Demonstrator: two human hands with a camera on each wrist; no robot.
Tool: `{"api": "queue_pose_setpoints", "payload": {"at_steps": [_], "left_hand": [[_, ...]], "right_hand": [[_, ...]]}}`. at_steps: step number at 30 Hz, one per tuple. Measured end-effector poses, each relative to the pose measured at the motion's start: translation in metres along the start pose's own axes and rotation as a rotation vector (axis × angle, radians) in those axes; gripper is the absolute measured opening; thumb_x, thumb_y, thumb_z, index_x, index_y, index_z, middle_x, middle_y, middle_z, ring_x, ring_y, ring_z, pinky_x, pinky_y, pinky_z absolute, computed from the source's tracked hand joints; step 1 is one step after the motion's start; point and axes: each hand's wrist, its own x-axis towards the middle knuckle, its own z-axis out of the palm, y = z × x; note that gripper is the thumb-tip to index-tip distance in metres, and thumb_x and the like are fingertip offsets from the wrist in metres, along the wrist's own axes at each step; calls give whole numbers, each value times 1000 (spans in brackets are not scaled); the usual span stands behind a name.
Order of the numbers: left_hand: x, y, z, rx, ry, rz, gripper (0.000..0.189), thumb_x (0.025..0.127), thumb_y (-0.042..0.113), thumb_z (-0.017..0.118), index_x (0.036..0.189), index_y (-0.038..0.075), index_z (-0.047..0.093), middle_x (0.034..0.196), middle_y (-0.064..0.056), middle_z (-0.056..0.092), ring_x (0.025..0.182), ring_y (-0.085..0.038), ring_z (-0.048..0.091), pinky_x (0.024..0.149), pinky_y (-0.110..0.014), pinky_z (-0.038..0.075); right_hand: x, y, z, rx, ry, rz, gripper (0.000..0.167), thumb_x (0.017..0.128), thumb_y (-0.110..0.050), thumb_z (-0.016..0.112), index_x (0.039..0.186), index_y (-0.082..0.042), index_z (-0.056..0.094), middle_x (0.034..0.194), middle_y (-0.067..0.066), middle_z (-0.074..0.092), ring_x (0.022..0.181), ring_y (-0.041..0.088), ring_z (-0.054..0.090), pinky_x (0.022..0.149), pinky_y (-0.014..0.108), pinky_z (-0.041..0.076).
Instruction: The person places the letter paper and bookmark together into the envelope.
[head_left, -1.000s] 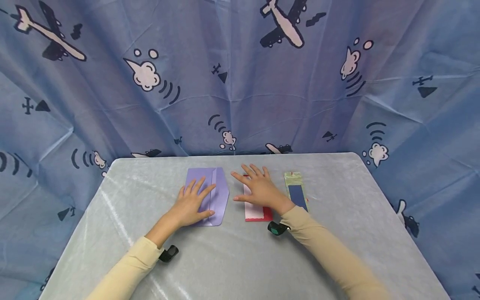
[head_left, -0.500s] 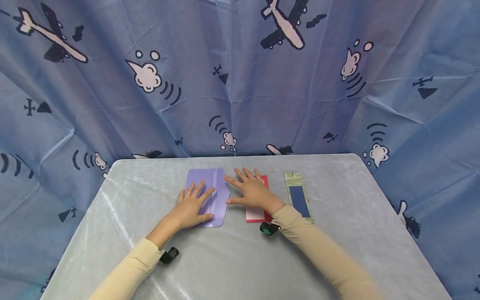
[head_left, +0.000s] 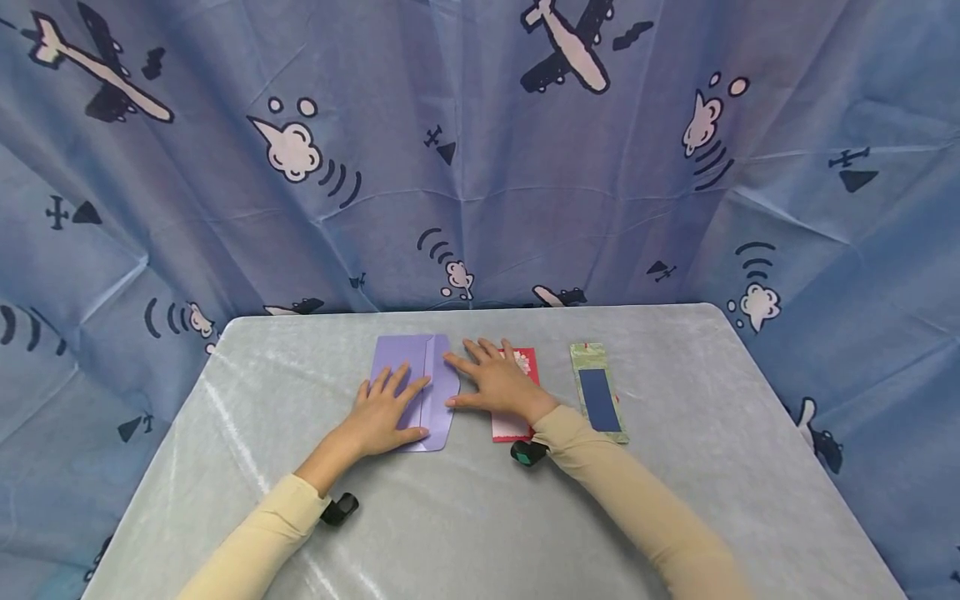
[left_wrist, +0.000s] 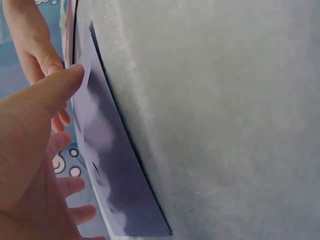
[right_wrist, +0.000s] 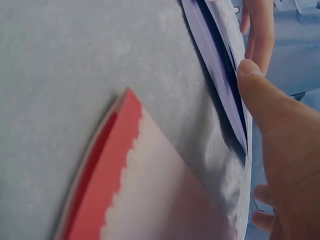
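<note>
A purple envelope lies on the table with its flap side to the right. My left hand is spread over its left part, fingers apart; in the left wrist view the thumb stands above the paper and casts shadows on it. Fingers extended, my right hand reaches over a red and pale pink folded card and partly hides it. Its fingertips are at the envelope's flap edge; whether they touch it I cannot tell. The right wrist view shows the card's red edge near the camera.
Right of the card lies a narrow green card with a dark blue panel. All of this rests on a grey cloth-covered table. Behind the table's back edge hangs a blue curtain printed with planes.
My right hand has moved left from over the red card to the envelope's flap edge, uncovering more of the red and green cards. My left hand has stayed in place.
</note>
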Motion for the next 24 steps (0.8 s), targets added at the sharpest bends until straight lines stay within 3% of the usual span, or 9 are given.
{"api": "queue_pose_setpoints", "payload": {"at_steps": [8,24], "left_hand": [[1,-2,5,1,-24,-13,81,87,52,69,154,21,36,162,-24,22,147,-54,22,109,-76,21],[1,-6,11,-15,-9,-8,84,85,53,70,155,21,35,163,-24,21,146,-56,21,108,-77,21]], "right_hand": [[5,-3,4,-18,-11,-1,86,83,-75,56,155,-35,32,162,14,31,150,38,29,118,68,13],[15,-10,8,-31,-14,26,88,81,-75,58,154,-32,35,161,15,33,149,39,30,117,69,16]]}}
